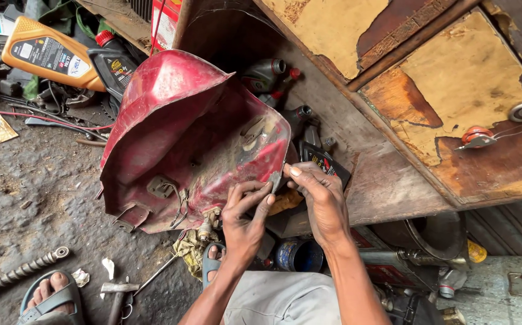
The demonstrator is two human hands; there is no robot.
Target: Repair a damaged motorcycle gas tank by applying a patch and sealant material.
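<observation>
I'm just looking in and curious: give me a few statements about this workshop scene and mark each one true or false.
1. Both hands, the left hand and the right hand, are at the lower edge of the dented red metal fuel tank. True.
2. The tank lies with its hollow underside facing the camera. True.
3. An orange plastic oil bottle stands upright on the wooden bench. False: it lies tilted on the ground at upper left.
4. A hammer with a metal head lies on the ground near the person's sandalled foot. True.
5. The blue round tin sits on top of the tank. False: it is below the hands.
</observation>
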